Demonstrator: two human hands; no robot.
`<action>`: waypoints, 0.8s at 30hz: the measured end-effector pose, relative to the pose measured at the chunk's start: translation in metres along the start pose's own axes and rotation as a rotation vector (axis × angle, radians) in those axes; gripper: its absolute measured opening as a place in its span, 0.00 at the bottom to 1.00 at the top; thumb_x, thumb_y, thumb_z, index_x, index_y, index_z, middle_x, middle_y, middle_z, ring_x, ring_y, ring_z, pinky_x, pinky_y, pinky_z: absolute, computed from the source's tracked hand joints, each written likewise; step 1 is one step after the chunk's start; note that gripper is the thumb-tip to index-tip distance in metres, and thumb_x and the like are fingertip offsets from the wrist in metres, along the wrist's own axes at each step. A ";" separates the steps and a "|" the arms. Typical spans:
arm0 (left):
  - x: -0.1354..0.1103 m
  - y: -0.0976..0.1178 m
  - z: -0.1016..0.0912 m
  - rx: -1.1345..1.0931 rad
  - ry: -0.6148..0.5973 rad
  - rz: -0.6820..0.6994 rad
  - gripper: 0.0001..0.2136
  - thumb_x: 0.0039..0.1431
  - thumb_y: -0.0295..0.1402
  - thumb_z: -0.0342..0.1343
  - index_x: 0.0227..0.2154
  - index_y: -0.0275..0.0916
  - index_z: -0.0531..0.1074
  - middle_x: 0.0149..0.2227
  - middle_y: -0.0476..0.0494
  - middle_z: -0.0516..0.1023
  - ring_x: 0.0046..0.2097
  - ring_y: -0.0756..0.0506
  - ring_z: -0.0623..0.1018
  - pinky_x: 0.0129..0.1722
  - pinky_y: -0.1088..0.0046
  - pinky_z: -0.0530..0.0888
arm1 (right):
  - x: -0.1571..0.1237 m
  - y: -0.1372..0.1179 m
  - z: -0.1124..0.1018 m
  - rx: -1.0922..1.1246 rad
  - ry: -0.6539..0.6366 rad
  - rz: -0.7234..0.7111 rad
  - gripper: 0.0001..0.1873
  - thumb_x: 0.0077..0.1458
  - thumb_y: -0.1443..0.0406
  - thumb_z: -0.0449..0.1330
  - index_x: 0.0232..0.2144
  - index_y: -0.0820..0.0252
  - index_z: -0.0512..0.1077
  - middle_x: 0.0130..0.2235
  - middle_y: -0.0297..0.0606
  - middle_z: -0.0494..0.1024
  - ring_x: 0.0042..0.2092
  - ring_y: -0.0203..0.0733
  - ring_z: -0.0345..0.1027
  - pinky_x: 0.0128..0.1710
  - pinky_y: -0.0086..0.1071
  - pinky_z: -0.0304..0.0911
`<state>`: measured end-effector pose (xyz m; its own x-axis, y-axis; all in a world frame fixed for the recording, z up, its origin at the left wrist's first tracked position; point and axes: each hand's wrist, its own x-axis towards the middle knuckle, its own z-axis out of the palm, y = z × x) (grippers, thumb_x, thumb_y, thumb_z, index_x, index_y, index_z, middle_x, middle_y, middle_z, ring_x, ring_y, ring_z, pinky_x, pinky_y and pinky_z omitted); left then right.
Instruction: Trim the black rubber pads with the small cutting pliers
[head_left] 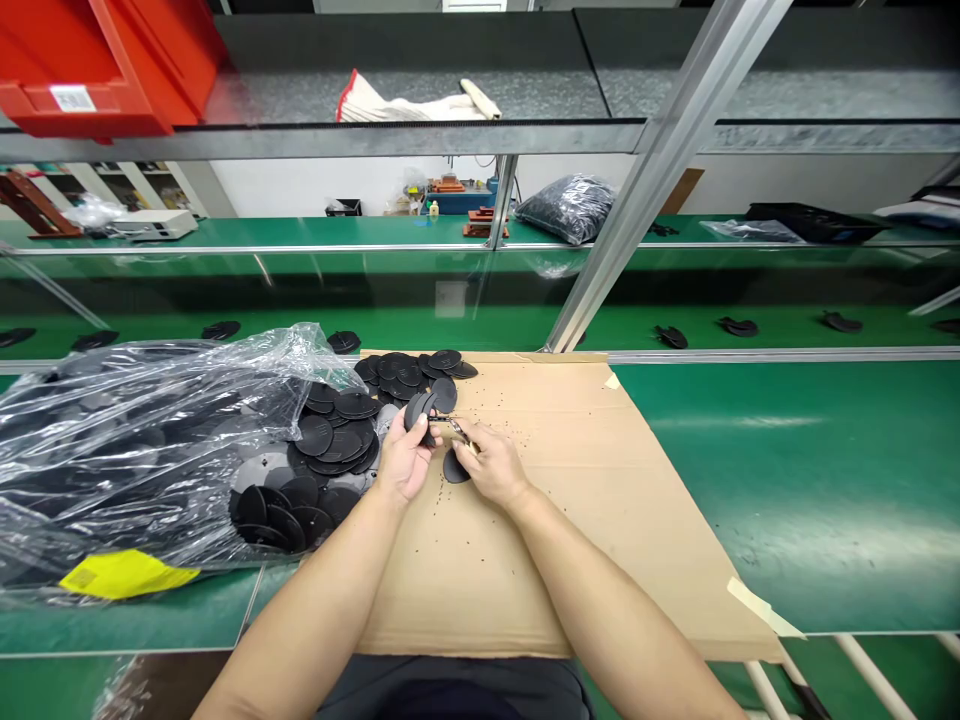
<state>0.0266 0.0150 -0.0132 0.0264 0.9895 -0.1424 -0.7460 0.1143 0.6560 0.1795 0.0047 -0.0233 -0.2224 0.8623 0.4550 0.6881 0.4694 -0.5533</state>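
My left hand (403,458) is closed on a black round plastic disc (418,411), holding it up on edge over the cardboard sheet (600,520). My right hand (491,462) is closed on a small metal tool (454,424) whose tip touches the disc's edge. Another black disc (454,467) lies under my right hand's fingers. Small dark scraps are scattered on the cardboard around my hands.
A pile of black discs (330,440) spills from a clear plastic bag (142,440) at the left, with a yellow label (120,574) near it. More discs (412,368) lie behind my hands. Beyond run a green belt (787,325), a metal post (645,180) and shelves.
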 end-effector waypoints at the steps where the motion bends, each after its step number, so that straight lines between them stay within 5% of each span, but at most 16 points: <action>1: 0.000 0.000 0.000 0.000 -0.003 0.002 0.15 0.48 0.27 0.64 0.40 0.38 0.70 0.38 0.46 0.74 0.30 0.53 0.73 0.28 0.77 0.71 | 0.000 0.000 0.001 0.051 -0.010 0.012 0.15 0.57 0.66 0.55 0.47 0.54 0.72 0.33 0.35 0.76 0.35 0.40 0.70 0.37 0.31 0.66; 5: 0.000 0.001 0.001 -0.004 -0.011 -0.001 0.16 0.48 0.27 0.64 0.41 0.38 0.70 0.38 0.46 0.73 0.30 0.53 0.72 0.28 0.77 0.71 | 0.000 0.001 0.001 0.144 -0.023 0.016 0.15 0.57 0.65 0.55 0.47 0.55 0.72 0.34 0.36 0.76 0.36 0.41 0.70 0.39 0.33 0.66; 17: 0.001 0.000 -0.001 0.001 -0.001 -0.008 0.15 0.48 0.26 0.64 0.40 0.37 0.70 0.38 0.46 0.74 0.30 0.53 0.73 0.28 0.77 0.71 | -0.001 0.004 -0.002 -0.167 0.066 -0.130 0.17 0.61 0.64 0.54 0.52 0.57 0.69 0.35 0.39 0.73 0.38 0.42 0.68 0.43 0.34 0.66; 24: 0.000 0.000 0.000 -0.011 -0.010 -0.024 0.14 0.48 0.26 0.64 0.40 0.37 0.71 0.38 0.45 0.74 0.30 0.54 0.72 0.28 0.77 0.71 | -0.001 0.001 0.001 0.122 0.035 0.019 0.17 0.57 0.66 0.56 0.49 0.56 0.72 0.38 0.38 0.78 0.39 0.41 0.73 0.42 0.33 0.69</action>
<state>0.0264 0.0148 -0.0129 0.0513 0.9873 -0.1505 -0.7521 0.1373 0.6446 0.1796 0.0048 -0.0253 -0.1843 0.8653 0.4660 0.6027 0.4741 -0.6419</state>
